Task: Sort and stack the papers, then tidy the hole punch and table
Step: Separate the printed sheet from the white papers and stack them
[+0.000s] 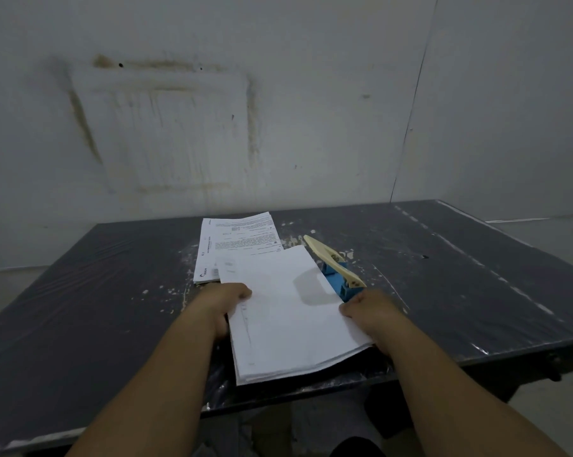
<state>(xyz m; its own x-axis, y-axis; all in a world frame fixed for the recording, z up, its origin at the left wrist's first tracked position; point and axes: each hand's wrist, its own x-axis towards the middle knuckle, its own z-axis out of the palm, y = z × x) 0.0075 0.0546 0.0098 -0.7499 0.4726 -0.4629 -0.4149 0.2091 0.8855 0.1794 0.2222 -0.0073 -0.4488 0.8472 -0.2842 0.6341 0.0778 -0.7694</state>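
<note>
A thick bundle of white papers (288, 311) lies near the table's front edge, mostly blank side up. My left hand (224, 303) grips its left edge, thumb on top. My right hand (369, 311) grips its right edge, fingers curled underneath. Just behind the bundle's right side stands the hole punch (336, 268), blue-bodied with a cream lever raised. A second stack of printed papers (239, 242) lies flat farther back, partly covered by the held bundle.
The dark table (80, 291) is wrapped in plastic film, with white flecks and paper bits scattered around the punch and stacks. A stained white wall (179, 127) rises right behind it. The table's front edge runs below the bundle.
</note>
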